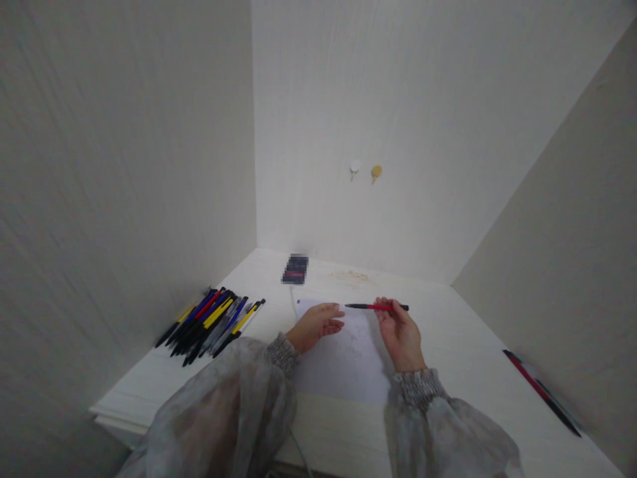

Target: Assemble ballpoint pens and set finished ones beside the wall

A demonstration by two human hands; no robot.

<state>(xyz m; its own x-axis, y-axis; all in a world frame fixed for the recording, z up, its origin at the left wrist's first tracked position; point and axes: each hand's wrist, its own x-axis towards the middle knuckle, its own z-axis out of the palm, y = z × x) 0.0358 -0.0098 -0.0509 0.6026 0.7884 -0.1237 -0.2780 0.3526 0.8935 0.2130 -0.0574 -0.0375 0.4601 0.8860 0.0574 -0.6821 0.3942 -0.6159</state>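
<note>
Between the thumb and fingers of my right hand is a red and black pen, held level with its black tip toward the left. My left hand is just left of that tip, its fingers slightly curled and apart, with nothing visible in them. Under both hands lies a white sheet of paper with faint marks too blurred to read. To the left, a pile of pens in black, yellow, blue, red and white lies slanted on the table.
Near the right wall lie a red and black pen and a greyish one partly behind it. A dark, pixelated object sits at the back. A white hook and a yellow hook are on the back wall. White walls enclose the table.
</note>
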